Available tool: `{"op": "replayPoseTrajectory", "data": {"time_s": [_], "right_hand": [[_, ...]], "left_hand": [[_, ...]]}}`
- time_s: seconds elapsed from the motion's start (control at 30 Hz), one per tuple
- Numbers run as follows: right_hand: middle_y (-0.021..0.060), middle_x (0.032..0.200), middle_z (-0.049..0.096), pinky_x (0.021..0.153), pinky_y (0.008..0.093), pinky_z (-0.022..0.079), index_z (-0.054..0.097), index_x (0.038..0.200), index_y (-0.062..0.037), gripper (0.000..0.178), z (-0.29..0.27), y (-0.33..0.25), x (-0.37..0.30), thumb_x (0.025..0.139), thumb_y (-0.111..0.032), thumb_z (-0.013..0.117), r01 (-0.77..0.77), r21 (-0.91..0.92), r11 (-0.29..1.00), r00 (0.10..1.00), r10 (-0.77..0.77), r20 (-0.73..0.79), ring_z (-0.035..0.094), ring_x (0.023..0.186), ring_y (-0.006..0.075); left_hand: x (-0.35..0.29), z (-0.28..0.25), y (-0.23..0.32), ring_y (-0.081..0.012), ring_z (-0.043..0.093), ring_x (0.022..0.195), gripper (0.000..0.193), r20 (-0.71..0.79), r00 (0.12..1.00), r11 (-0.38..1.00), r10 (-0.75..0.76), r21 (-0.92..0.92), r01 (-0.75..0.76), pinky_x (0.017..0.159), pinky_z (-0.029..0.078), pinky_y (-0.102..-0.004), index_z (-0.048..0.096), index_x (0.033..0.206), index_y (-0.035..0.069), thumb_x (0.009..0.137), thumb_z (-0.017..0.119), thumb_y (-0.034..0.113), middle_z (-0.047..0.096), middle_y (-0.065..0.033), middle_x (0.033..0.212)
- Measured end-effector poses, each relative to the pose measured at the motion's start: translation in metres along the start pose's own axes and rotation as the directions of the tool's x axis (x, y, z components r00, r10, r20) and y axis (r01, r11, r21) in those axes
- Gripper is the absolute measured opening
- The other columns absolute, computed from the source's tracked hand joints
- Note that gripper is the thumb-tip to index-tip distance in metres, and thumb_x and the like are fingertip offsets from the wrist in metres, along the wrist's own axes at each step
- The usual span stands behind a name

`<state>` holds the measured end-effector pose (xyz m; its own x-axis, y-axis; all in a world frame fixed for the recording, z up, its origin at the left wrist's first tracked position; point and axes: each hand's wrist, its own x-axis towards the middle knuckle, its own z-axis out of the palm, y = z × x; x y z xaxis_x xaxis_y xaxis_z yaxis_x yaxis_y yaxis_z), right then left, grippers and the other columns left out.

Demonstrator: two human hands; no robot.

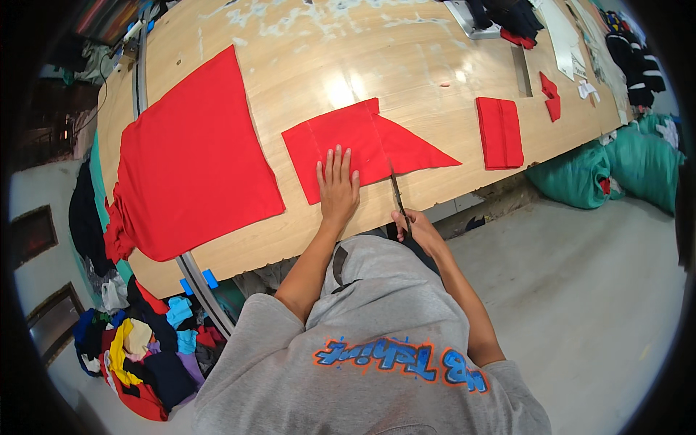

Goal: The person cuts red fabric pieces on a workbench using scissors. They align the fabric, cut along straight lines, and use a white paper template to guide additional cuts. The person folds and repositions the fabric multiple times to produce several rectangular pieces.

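A flat piece of red fabric (337,134) lies near the front edge of the table, marked with pale lines and with a pointed flap at its right. My left hand (338,190) rests flat on its near part, fingers stretched out. In my right hand (417,228) is a pair of dark scissors (397,194), the fingers wrapped round the handles at the table's edge. The blades point away from me and meet the fabric's near edge, close to a pale line. Whether the blades are apart is too small to tell.
A large red cloth (196,159) covers the table's left part, bunched at its outer end. Folded red fabric (499,134) and a small red scrap (550,96) lie to the right. A metal rail (197,279) crosses at left. Green sacks (576,174) and a clothes heap (148,355) stand on the floor.
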<state>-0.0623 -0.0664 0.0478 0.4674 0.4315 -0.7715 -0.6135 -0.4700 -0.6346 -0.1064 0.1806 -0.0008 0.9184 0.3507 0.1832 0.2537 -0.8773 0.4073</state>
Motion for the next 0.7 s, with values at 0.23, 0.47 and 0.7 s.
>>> {"op": "replayPoseTrajectory", "data": {"time_s": [0.23,0.47,0.7], "right_hand": [[-0.0010,0.074,0.058,0.060,0.0290,0.049,0.064,0.087,-0.0093,0.054,0.003,-0.005,0.002,0.105,-0.059,0.074,0.013,-0.022,1.000,0.999,-0.015,-0.049,0.058,0.064,0.0107],[-0.0032,0.064,0.051,0.049,0.0272,0.038,0.057,0.074,-0.0129,0.056,0.005,-0.008,-0.006,0.101,-0.056,0.081,0.066,-0.003,0.998,0.992,-0.066,-0.110,0.049,0.054,0.0084],[-0.0032,0.060,0.050,0.045,0.0274,0.034,0.057,0.072,-0.0118,0.057,0.007,-0.001,-0.009,0.100,-0.055,0.083,0.058,-0.027,0.998,0.985,-0.062,-0.158,0.047,0.049,0.0077]], "left_hand": [[0.000,0.001,0.000,-0.0296,0.032,0.168,0.059,0.001,1.000,0.999,0.012,0.037,-0.012,0.137,0.020,-0.0554,0.047,0.169,0.012,0.114,0.057,0.031,0.039,-0.0139,0.179],[0.002,-0.003,0.003,-0.0321,0.033,0.166,0.058,0.000,1.000,1.000,0.009,0.022,-0.009,0.136,0.020,-0.0556,0.051,0.168,0.016,0.113,0.058,0.032,0.041,-0.0153,0.177],[0.004,-0.002,0.002,-0.0317,0.033,0.166,0.059,0.012,1.000,0.999,0.001,0.032,-0.001,0.136,0.021,-0.0550,0.051,0.168,0.015,0.112,0.059,0.033,0.041,-0.0152,0.177]]}}
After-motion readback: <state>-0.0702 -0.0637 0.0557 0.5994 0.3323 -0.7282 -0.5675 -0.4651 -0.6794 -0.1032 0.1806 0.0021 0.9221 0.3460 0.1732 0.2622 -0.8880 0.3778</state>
